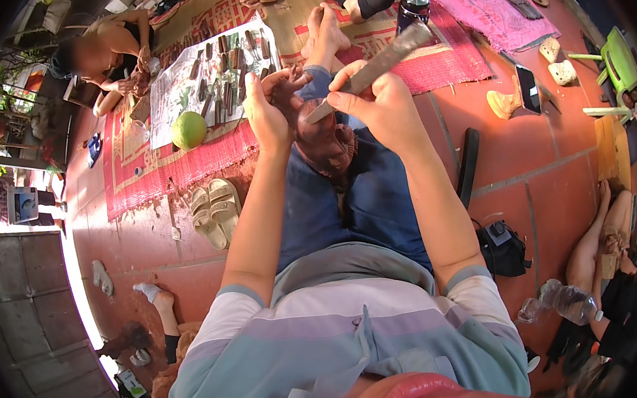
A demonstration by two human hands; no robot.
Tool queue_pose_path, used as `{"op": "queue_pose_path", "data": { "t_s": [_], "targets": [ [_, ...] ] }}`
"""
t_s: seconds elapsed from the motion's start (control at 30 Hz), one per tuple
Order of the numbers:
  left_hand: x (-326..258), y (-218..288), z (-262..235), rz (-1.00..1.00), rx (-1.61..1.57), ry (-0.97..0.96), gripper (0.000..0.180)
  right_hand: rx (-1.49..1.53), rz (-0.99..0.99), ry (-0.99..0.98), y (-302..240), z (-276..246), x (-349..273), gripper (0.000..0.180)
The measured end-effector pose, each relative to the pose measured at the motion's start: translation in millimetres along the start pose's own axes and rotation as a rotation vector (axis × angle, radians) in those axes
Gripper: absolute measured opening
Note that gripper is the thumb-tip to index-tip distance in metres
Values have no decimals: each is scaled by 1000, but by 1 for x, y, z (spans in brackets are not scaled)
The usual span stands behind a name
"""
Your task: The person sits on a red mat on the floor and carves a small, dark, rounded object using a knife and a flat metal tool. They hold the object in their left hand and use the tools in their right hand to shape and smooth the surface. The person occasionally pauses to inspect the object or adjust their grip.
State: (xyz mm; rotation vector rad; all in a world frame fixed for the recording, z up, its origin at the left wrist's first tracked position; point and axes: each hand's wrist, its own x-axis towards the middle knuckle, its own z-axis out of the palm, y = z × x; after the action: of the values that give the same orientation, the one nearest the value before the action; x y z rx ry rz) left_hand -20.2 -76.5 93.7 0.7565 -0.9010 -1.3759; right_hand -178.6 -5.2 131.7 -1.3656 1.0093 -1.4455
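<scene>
Between my thighs rests a dark reddish-brown carved piece (327, 147), rounded on top with grooves lower down. My right hand (386, 110) grips a long flat grey metal file (389, 58) between thumb and fingers. Its wide end points up and to the right, while the narrow, paler end lies over the top of the carved piece; whether they touch, I cannot tell. My left hand (271, 112) is beside the carving on its left, palm turned inward, thumb up and fingers apart, with nothing visible in it.
A white sheet (163, 110) with several carving tools lies ahead left, beside a green round fruit (189, 130). Sandals (216, 212) are left of my legs. A black cup (413, 9) and pink cloth (495, 13) lie ahead right. Other people sit around.
</scene>
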Motion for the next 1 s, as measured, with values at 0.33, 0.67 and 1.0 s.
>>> {"op": "queue_pose_path", "data": {
  "t_s": [0.33, 0.67, 1.0],
  "targets": [
    [-1, -2, -4, 19, -27, -46, 54, -56, 67, -1, 3, -9, 17, 10],
    [-52, -43, -35, 160, 148, -136, 56, 226, 304, 453, 92, -81, -28, 11],
    [-149, -57, -110, -174, 511, -339, 49, 365, 310, 577, 123, -84, -66, 19]
  ]
}}
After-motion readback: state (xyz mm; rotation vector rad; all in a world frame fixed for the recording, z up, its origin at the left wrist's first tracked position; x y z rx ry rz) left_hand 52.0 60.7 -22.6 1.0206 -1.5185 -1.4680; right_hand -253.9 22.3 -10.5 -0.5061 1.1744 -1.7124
